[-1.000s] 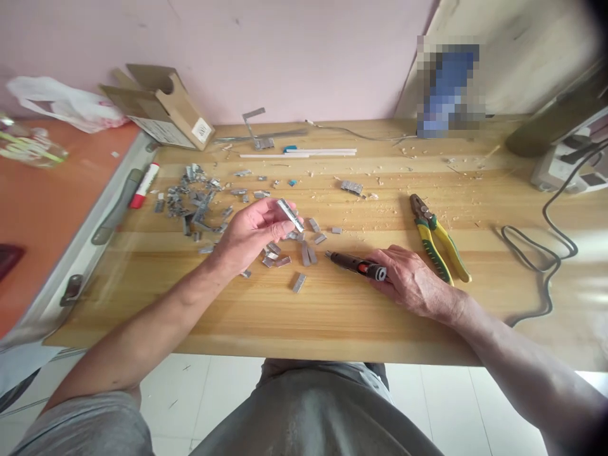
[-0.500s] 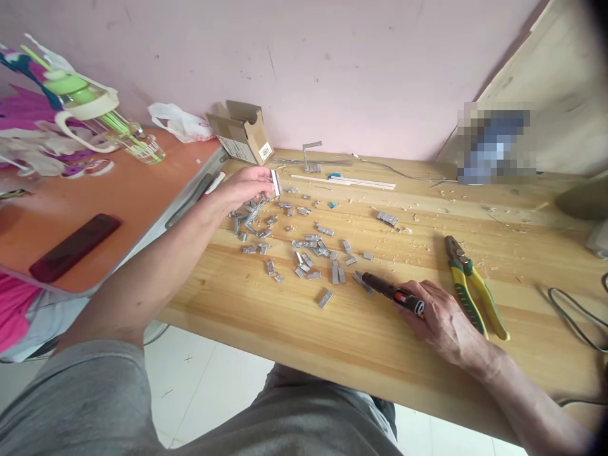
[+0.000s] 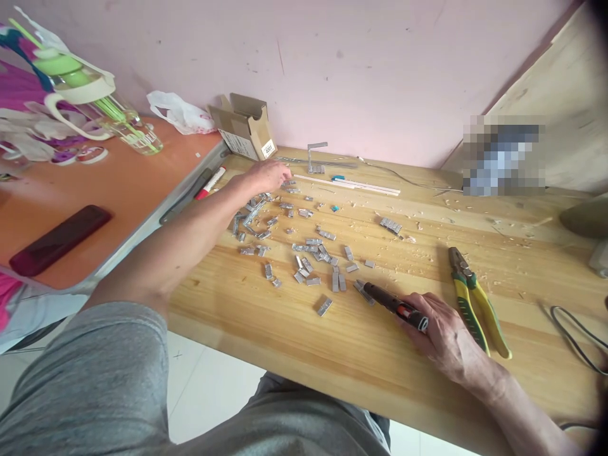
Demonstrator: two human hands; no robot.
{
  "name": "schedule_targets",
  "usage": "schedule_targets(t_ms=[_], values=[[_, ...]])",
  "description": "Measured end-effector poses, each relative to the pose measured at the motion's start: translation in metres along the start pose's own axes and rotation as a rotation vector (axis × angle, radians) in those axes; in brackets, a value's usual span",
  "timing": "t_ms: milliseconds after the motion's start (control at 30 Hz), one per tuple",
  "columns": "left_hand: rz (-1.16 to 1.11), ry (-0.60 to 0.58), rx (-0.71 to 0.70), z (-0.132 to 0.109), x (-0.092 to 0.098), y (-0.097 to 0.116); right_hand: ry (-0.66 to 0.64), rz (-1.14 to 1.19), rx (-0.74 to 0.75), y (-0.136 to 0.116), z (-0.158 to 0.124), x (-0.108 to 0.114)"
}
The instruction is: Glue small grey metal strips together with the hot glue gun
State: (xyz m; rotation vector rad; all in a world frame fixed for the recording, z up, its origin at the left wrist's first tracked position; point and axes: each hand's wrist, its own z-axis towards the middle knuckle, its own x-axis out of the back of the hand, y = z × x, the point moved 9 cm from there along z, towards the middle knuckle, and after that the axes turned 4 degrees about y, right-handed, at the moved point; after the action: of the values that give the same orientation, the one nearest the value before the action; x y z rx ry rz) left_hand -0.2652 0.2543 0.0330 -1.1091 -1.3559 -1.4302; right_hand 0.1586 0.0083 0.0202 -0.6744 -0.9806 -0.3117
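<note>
My left hand (image 3: pixel 272 175) reaches to the back of the wooden table, fingers pinched together beside the end of a thin white strip (image 3: pixel 323 182). Whatever lies between those fingertips is hidden. In my right hand (image 3: pixel 439 332) is a black pen-shaped tool (image 3: pixel 396 306) with an orange-red patch and a narrow grey tip, pointing left. That tip is over or against a small grey metal piece (image 3: pixel 365 294); I cannot tell which. Several similar grey metal pieces (image 3: pixel 325 307) lie scattered between my hands, with a denser heap (image 3: pixel 254 212) below my left wrist.
Green-and-yellow pliers (image 3: pixel 468 285) lie right of my right hand. An opened cardboard box (image 3: pixel 247 130) and a bent metal bracket (image 3: pixel 311 158) stand at the back. A red-and-white marker (image 3: pixel 209 183) lies left. A phone (image 3: pixel 61 239) and a pitcher (image 3: pixel 95 95) occupy the orange table.
My left hand has moved slightly right and turned down; the small white-and-dark piece in its fingers no longer shows. My right hand keeps its grip on the tool. The view has shifted a little.
</note>
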Motion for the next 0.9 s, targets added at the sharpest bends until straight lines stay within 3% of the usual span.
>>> schedule_targets(t_ms=[133,233,367,533,633,767,900], values=[[0.089,-0.014,0.025,0.000,0.006,0.001,0.006,0.005,0.006,0.001,0.000,0.001],[0.075,0.106,0.042,-0.017,0.029,0.010,0.001,0.018,-0.010,-0.001,0.002,0.004],[-0.205,0.242,-0.101,-0.070,0.046,0.060,-0.020,0.036,-0.039,-0.004,0.007,0.010],[-0.373,0.110,-0.304,-0.152,0.017,0.142,-0.066,0.085,-0.188,0.008,0.006,0.014],[-0.340,0.050,-0.427,-0.188,-0.007,0.175,-0.071,0.098,-0.255,0.016,0.003,0.017],[-0.117,0.037,-0.642,-0.219,-0.033,0.210,0.000,0.050,-0.322,0.028,0.002,0.027],[0.010,0.077,-0.754,-0.231,-0.048,0.238,0.090,-0.021,-0.402,0.039,0.000,0.037]])
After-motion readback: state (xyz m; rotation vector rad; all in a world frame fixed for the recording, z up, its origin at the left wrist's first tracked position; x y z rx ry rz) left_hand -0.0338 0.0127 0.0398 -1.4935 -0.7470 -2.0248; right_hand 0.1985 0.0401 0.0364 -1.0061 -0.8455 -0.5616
